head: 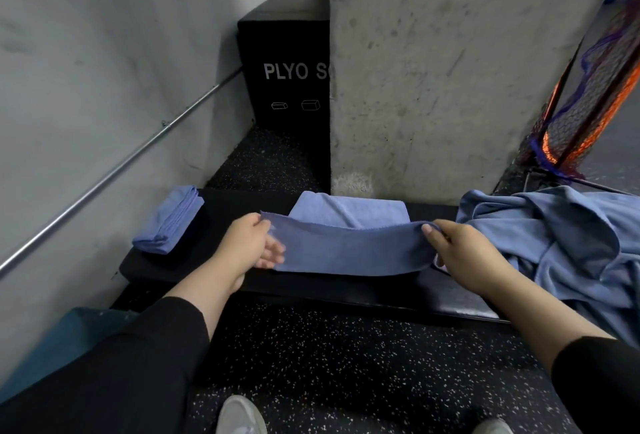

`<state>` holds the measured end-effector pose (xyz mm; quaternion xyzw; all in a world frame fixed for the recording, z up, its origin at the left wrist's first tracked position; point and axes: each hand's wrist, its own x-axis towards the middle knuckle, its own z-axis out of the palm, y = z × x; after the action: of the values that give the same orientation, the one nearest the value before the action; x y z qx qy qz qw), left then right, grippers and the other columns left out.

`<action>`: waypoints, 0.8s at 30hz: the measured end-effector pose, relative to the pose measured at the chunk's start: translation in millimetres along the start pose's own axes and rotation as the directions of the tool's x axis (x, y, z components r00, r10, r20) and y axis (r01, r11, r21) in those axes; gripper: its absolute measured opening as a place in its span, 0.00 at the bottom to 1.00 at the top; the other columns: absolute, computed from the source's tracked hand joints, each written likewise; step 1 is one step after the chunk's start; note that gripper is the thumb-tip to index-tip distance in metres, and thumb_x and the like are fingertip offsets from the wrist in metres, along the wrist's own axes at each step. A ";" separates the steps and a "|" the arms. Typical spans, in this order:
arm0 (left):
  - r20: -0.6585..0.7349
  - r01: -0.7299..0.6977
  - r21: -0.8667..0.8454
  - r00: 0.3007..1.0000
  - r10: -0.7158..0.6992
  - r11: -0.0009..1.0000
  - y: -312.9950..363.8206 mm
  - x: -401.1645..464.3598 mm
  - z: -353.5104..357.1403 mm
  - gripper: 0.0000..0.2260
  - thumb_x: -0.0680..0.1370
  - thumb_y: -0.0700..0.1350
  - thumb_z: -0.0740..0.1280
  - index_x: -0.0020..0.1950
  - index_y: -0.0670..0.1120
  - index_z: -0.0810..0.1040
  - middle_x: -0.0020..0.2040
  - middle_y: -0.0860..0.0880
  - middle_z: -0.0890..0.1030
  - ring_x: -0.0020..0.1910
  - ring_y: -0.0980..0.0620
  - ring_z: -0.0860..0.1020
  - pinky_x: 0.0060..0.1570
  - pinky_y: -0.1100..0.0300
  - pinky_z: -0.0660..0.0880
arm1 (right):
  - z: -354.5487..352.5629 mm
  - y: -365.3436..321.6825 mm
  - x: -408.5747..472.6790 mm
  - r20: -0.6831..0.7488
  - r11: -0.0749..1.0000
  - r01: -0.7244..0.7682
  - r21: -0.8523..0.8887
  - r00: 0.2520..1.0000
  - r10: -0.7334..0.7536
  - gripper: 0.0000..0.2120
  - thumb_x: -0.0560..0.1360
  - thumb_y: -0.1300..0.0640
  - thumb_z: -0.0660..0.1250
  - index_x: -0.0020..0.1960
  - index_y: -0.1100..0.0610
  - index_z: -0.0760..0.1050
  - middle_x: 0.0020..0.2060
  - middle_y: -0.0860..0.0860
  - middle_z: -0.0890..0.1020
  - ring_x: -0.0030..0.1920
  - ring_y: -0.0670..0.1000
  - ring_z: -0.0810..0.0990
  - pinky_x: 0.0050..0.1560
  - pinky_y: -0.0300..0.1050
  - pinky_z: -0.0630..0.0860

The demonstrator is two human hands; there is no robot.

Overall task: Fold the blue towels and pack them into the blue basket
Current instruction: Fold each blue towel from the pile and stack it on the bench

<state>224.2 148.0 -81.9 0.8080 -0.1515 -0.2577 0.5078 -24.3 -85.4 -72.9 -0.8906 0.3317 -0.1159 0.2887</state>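
Note:
A blue towel (349, 246) lies across the middle of a black bench (194, 264), its near half lifted. My left hand (249, 243) pinches its left edge and my right hand (460, 253) pinches its right edge. A folded blue towel (171, 219) sits at the bench's left end. A heap of unfolded blue towels (554, 243) covers the right end. A blue-green basket (65, 340) shows at the lower left, partly hidden by my left sleeve.
A concrete pillar (433, 70) rises just behind the bench, with a black plyo box (287, 59) to its left. A metal rail (114, 174) runs along the left wall. An orange and purple net (588, 94) leans at the right. Speckled black floor lies below.

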 end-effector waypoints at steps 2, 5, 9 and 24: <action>-0.006 -0.151 -0.063 0.988 0.151 0.986 4.7 3.9 2.1 0.11 0.85 0.44 0.56 0.55 0.50 0.78 0.51 0.47 0.84 0.52 0.47 0.82 0.51 0.49 0.81 | -1.8 -6.2 2.4 -0.028 0.999 0.020 0.044 0.999 -0.019 0.17 0.83 0.47 0.57 0.39 0.52 0.72 0.26 0.50 0.79 0.29 0.47 0.77 0.35 0.46 0.70; -0.079 -0.372 0.002 0.925 0.371 0.928 16.0 2.7 2.0 0.10 0.84 0.43 0.57 0.53 0.51 0.77 0.49 0.54 0.82 0.48 0.65 0.78 0.51 0.69 0.74 | 1.0 -10.3 2.5 0.050 0.990 0.075 0.118 0.995 -0.081 0.16 0.83 0.48 0.58 0.39 0.53 0.72 0.26 0.44 0.78 0.27 0.43 0.74 0.34 0.41 0.71; 0.007 -0.380 0.173 0.923 0.385 0.908 10.9 3.8 1.8 0.09 0.84 0.41 0.57 0.50 0.49 0.76 0.43 0.52 0.79 0.37 0.62 0.74 0.40 0.65 0.70 | 10.6 0.8 3.4 0.176 0.991 0.130 -0.004 0.976 -0.127 0.16 0.81 0.45 0.59 0.40 0.54 0.72 0.28 0.46 0.73 0.32 0.44 0.69 0.40 0.50 0.72; -0.027 -0.202 0.356 0.974 0.226 0.912 -20.8 16.7 -20.3 0.13 0.83 0.43 0.58 0.40 0.40 0.69 0.35 0.48 0.68 0.35 0.53 0.66 0.36 0.55 0.61 | 20.8 6.6 6.2 0.267 0.975 0.164 -0.149 0.956 -0.120 0.18 0.83 0.44 0.57 0.40 0.53 0.71 0.33 0.46 0.77 0.38 0.47 0.76 0.44 0.45 0.71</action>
<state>249.2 163.7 -97.9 0.8723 -0.2654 -0.1419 0.3853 -14.7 -84.4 -93.5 -0.9409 0.2353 0.0084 0.2435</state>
